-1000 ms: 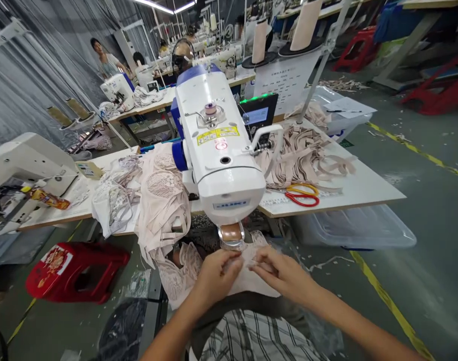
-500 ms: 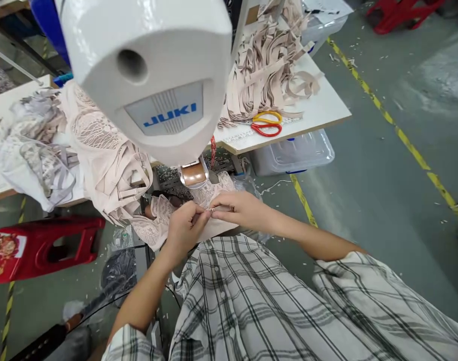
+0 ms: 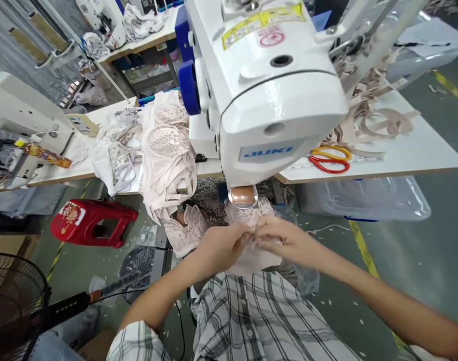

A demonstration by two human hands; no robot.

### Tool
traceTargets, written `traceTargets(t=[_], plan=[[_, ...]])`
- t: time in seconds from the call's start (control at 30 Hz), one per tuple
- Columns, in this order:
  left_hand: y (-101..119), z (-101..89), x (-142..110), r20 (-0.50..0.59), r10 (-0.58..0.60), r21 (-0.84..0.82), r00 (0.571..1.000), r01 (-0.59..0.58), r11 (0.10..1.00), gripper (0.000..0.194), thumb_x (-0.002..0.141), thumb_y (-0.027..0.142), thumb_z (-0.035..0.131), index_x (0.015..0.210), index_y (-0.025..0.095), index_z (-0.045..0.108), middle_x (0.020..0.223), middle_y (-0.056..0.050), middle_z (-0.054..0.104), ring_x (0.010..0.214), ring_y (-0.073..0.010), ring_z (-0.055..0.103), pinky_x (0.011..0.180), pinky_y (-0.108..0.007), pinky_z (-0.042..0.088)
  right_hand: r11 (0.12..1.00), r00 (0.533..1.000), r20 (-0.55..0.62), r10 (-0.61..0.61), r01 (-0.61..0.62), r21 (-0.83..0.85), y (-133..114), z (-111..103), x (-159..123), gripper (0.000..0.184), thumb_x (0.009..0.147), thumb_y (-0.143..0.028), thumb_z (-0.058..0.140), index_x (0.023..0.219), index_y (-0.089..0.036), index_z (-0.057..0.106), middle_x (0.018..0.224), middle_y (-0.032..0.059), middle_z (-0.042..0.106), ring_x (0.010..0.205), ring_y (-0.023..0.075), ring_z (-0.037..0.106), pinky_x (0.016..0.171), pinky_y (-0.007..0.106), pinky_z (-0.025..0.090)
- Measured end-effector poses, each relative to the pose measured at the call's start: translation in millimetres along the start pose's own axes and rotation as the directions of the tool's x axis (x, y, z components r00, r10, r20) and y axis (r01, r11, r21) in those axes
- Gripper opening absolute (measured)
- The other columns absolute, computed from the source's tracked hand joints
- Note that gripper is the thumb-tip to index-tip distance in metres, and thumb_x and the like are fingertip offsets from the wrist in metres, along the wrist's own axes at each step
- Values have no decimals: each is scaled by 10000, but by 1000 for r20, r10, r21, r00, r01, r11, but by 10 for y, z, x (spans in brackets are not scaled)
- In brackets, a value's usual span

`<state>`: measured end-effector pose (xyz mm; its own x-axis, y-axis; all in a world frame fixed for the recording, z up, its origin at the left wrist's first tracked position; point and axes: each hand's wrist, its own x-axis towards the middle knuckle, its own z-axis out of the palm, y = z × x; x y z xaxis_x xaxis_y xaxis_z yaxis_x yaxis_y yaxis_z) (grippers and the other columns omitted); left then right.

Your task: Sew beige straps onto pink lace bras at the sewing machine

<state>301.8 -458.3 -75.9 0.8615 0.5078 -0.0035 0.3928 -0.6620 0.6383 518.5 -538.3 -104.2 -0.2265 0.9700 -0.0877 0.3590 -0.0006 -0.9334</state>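
A pale pink lace bra [image 3: 185,233] hangs below the head of the white JUKI sewing machine [image 3: 281,125]. My left hand [image 3: 221,248] is closed, its thumb and fingers pinching the bra's edge. Right beside it, my right hand [image 3: 285,239] pinches the same fabric, slightly smeared by motion. The two sets of fingertips almost meet just in front of the machine's copper-coloured guard [image 3: 244,195]. What exactly lies between the fingertips is too small to make out.
More pink bras [image 3: 168,150] are heaped left of the machine. On the right table [image 3: 432,145] lie scissors [image 3: 330,159] and beige straps [image 3: 387,123], with a clear plastic bin [image 3: 379,200] underneath. A red stool [image 3: 93,220] and a fan [image 3: 16,301] stand at left.
The view has swung up and left, so more of the machine and the left side shows. Both hands still pinch the bra, the right one now blurred.
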Motion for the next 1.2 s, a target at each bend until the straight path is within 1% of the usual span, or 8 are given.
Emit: traceTargets(t=[0.13,0.37,0.6,0.73,0.87,1.0,1.1,1.2], plan=[[121,-63,-36,-61,34,62,998,-30,998,165,923,206,489,924,166,649,762,-46,712,667,-171,666,612,-256,479,954,959,170,-225,253,-163,-211,96,-2,239,991,-318,476,930,-211,682,1043,97,657,975,194,627,832,314,500],[45,-169,-64,-134,133,-56,982,-141,988,150,927,177,565,935,159,714,929,-62,747,854,-149,688,776,-220,517,887,927,132,-350,373,-272,-317,142,25,221,999,-261,443,864,-203,609,826,46,642,780,154,619,681,263,494],[159,-258,-24,139,3,108,990,-18,994,181,922,254,598,1018,173,728,959,-52,769,910,-190,709,819,-265,519,870,922,148,-357,386,-307,-275,209,-43,178,983,-231,459,962,-218,635,908,60,678,851,167,663,741,285,552],[209,-287,142,361,-125,220,924,46,974,201,891,248,572,973,144,723,941,-107,761,876,-242,717,743,-306,528,846,928,140,-344,371,-382,-225,308,-54,235,967,-210,418,904,-213,645,865,77,685,799,202,673,700,332,564],[79,-272,284,521,-109,165,847,25,986,126,825,225,577,850,156,679,865,-110,733,789,-250,692,652,-315,508,887,950,83,-301,311,-341,-225,347,-31,269,967,-236,418,816,-213,639,790,75,684,731,205,672,630,321,552],[-77,-143,314,304,-7,-232,953,81,969,51,785,189,632,807,174,589,915,-91,693,879,-216,657,772,-309,518,953,972,-59,-227,209,-217,-243,274,-31,208,967,-279,484,892,-223,670,901,85,728,832,207,704,717,304,567],[-66,37,294,88,-92,-684,992,128,718,89,835,214,608,819,186,525,1042,-109,680,969,-198,656,837,-311,527,957,953,-184,-242,202,-210,-264,200,-56,176,958,-288,525,894,-216,672,888,77,727,831,192,688,733,290,542],[-9,157,281,-38,-172,-825,984,66,561,88,892,260,596,892,179,562,1080,-112,680,991,-190,657,883,-329,524,935,924,-218,-313,259,-242,-269,131,-50,186,954,-264,526,817,-206,638,745,34,675,720,147,627,666,248,487]])
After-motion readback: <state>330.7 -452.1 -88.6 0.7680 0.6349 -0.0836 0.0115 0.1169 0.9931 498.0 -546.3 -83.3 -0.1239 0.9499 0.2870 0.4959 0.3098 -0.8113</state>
